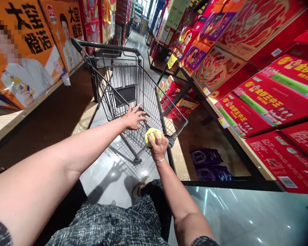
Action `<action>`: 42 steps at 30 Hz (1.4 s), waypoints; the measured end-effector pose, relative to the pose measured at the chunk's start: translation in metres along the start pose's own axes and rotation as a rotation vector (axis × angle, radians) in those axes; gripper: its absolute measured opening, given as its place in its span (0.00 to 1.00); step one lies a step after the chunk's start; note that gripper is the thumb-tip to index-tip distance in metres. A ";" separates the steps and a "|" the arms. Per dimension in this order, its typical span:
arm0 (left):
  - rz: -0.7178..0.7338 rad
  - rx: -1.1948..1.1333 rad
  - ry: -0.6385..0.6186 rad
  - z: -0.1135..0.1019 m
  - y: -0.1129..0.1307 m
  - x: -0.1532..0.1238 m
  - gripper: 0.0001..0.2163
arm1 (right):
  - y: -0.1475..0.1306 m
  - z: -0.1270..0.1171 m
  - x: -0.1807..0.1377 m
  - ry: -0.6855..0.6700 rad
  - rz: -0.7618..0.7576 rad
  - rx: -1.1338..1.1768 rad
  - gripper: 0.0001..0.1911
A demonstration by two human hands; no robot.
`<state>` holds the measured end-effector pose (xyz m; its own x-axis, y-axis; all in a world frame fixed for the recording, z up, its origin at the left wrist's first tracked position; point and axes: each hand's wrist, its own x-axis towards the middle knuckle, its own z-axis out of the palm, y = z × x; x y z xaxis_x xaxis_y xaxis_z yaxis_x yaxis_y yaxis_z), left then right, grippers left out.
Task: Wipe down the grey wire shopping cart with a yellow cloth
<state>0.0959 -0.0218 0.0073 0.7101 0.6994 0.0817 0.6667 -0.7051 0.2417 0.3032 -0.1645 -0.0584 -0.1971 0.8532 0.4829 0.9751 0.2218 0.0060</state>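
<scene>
A black wire shopping cart [143,87] stands in the aisle before me, its handle at the far left end. Over the near part of its basket my left hand [133,118] reaches out, fingers spread and holding nothing. My right hand [159,146] is closed on a bunched yellow cloth [153,134], near the cart's near right corner and a grey corner bumper [170,140]. Whether the cloth touches the wire is hard to make out. A thin bracelet circles the right wrist.
Red gift boxes [269,99] are stacked on the right shelf, with purple packages [207,160] on the level below. Large orange cartons [28,44] line the left shelf. Wooden shelf edges [181,160] flank the cart. The shiny floor [137,42] continues down the aisle.
</scene>
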 end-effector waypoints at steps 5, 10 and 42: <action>-0.047 -0.075 -0.020 -0.009 -0.015 -0.011 0.14 | -0.019 0.006 -0.009 -0.059 -0.114 0.001 0.19; -0.094 -0.163 0.003 -0.012 -0.018 -0.027 0.19 | -0.044 0.015 -0.049 -0.374 -0.295 0.007 0.17; -0.480 -0.189 0.137 -0.019 -0.019 -0.127 0.29 | -0.025 -0.063 -0.037 0.017 -0.477 0.575 0.32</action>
<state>-0.0111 -0.0951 0.0102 0.2909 0.9558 0.0418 0.8476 -0.2777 0.4523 0.2929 -0.2316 -0.0209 -0.5791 0.5960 0.5563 0.5758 0.7820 -0.2384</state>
